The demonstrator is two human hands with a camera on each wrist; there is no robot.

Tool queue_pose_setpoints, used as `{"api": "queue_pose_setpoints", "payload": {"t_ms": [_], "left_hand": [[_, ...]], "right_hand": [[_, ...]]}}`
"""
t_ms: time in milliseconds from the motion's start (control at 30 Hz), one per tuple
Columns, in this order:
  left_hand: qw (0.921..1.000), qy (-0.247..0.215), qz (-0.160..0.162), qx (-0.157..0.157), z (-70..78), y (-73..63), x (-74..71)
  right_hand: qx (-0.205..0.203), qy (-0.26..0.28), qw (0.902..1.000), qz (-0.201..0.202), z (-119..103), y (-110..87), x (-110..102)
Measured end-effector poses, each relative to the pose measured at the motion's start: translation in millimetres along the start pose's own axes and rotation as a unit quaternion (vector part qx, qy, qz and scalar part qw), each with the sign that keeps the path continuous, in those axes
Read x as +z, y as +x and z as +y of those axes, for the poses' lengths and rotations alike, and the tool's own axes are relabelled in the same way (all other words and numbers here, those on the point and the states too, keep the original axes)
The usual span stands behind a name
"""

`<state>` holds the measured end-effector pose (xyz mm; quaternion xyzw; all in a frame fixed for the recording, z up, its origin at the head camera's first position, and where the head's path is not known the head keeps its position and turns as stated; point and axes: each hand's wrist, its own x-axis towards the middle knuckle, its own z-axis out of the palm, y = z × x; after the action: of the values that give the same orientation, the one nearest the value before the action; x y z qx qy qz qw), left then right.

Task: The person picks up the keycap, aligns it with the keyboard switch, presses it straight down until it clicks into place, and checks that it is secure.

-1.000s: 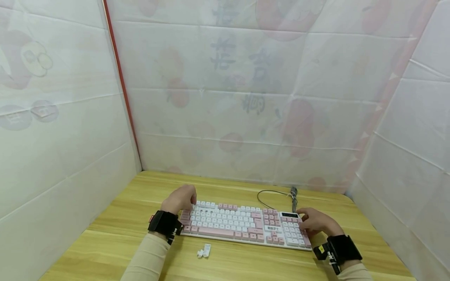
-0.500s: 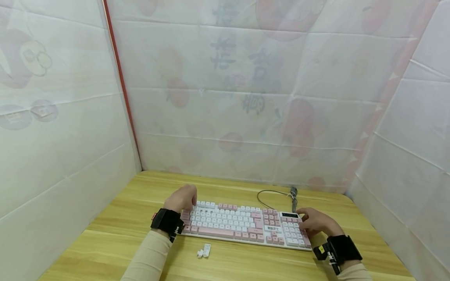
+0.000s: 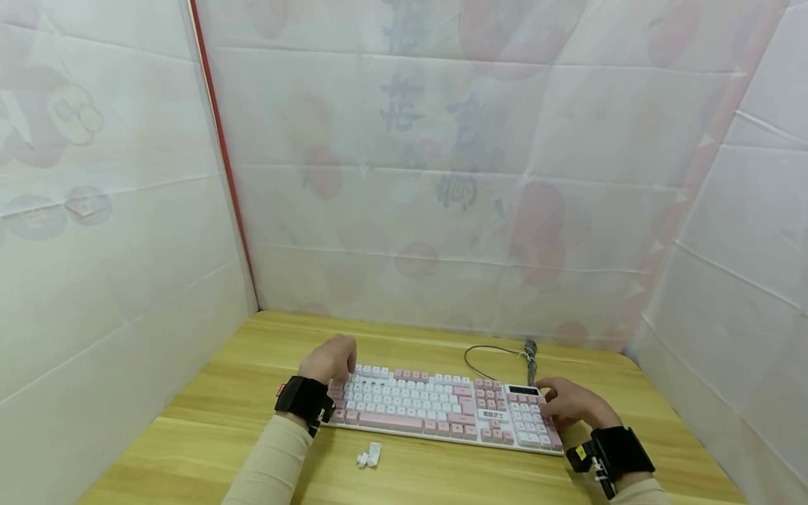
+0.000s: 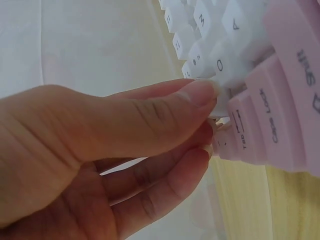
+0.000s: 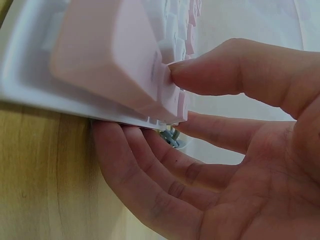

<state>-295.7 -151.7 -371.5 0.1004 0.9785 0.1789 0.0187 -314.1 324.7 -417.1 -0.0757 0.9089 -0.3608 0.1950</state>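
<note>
A full-size pink and white keyboard (image 3: 410, 400) lies on the table. My left hand (image 3: 331, 358) is at its upper left corner. In the left wrist view, the thumb (image 4: 165, 112) and fingertips close together over a white keycap (image 4: 220, 106) next to the pink Tab key (image 4: 246, 130); the fingertips partly hide it. With my right hand (image 3: 571, 401) I grip the keyboard's right end. The right thumb (image 5: 205, 75) presses against the side of a pink keycap (image 5: 120, 65), while the other fingers reach under the white frame edge.
A few loose white keycaps (image 3: 374, 454) lie on the table (image 3: 208, 421) in front of the keyboard. Its grey cable (image 3: 532, 358) is bundled behind the right end. Printed white cloth walls (image 3: 391, 210) stand behind and at both sides.
The left wrist has shifted slightly to the right, with its fingers still at the same keyboard corner. My right hand keeps its grip. The head view has tilted a little.
</note>
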Motion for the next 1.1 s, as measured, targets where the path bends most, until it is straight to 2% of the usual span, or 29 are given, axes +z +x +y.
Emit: {"api": "queue_pose_setpoints", "payload": {"t_ms": [300,567,733,900,1100], "left_hand": [[1.0,0.007,0.001,0.006,0.5,-0.4,1.2],[0.9997,0.005,0.011,0.022,0.5,0.0,0.7],[0.9999,0.0,0.01,0.014,0.5,-0.2,-0.6],[1.0,0.003,-0.004,-0.005,1.7,-0.1,-1.8],[0.9997,0.011,-0.013,-0.019,0.4,1.6,-1.4]], "right_hand": [[0.001,0.012,0.9999,-0.001,2.0,-0.6,1.1],[0.003,0.001,1.0,0.0,-1.0,-1.0,0.6],[0.005,-0.002,1.0,0.004,-1.4,-1.2,1.2],[-0.002,-0.003,0.9999,0.009,0.7,-1.4,2.3],[0.005,0.007,1.0,0.001,0.7,-1.0,0.5]]}}
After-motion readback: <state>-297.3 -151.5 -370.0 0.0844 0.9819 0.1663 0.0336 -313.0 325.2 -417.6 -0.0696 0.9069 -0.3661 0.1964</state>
